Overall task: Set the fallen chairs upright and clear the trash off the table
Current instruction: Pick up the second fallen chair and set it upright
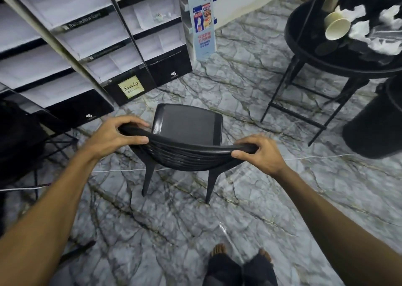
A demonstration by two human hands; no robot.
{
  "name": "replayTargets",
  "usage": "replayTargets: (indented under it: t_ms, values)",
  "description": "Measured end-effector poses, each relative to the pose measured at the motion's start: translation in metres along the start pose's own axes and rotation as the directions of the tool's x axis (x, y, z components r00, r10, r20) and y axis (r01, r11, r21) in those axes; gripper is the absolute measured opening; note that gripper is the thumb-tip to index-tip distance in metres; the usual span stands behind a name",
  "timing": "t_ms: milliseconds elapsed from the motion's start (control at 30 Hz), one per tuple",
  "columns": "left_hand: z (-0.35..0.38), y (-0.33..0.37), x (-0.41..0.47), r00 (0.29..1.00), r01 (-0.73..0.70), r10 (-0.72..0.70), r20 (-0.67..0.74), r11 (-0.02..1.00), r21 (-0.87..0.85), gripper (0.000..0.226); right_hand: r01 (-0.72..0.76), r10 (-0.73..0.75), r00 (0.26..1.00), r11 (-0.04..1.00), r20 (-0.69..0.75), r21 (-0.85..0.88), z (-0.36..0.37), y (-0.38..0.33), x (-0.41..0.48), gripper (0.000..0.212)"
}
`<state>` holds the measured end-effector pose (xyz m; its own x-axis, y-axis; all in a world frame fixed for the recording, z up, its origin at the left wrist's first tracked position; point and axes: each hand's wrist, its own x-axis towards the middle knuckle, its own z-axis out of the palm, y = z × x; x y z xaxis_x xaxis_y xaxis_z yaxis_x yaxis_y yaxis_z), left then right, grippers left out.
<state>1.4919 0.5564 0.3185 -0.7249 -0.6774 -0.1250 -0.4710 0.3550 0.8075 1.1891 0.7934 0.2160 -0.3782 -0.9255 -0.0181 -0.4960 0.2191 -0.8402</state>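
Note:
A black plastic chair stands upright on the marble floor in the middle of the view, its seat facing away from me. My left hand grips the left end of its curved backrest. My right hand grips the right end of the same backrest. At the upper right stands a round black table. On it lie a tipped cream paper cup and several crumpled white papers.
A black and white display shelf fills the upper left, with a blue poster stand beside it. A black bin stands under the table's right side. A white cable crosses the floor. Another dark stand is at far left.

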Motion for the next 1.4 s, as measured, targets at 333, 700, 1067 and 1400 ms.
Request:
replayTargets:
  t_ms: [333, 700, 1067, 1400]
  values:
    - [0.015, 0.005, 0.003, 0.997, -0.07, 0.068, -0.032, 0.996, -0.063, 0.033, 0.007, 0.002, 0.998, 0.99, -0.063, 0.14, -0.014, -0.001, -0.006, 0.036]
    - [0.042, 0.036, 0.041, 0.973, -0.226, 0.216, -0.077, 0.961, -0.16, 0.039, 0.052, -0.012, 0.954, 0.99, -0.298, 0.129, -0.069, 0.01, -0.018, 0.041]
    - [0.151, 0.118, 0.116, 0.926, -0.359, 0.378, 0.021, 0.895, -0.265, 0.045, -0.001, 0.021, 0.871, 0.999, -0.491, 0.04, -0.191, 0.043, -0.082, 0.048]
    - [0.257, 0.166, 0.174, 0.881, -0.424, 0.471, 0.052, 0.832, -0.359, 0.04, -0.027, -0.078, 0.802, 0.986, -0.593, -0.166, -0.28, 0.087, -0.12, 0.04]
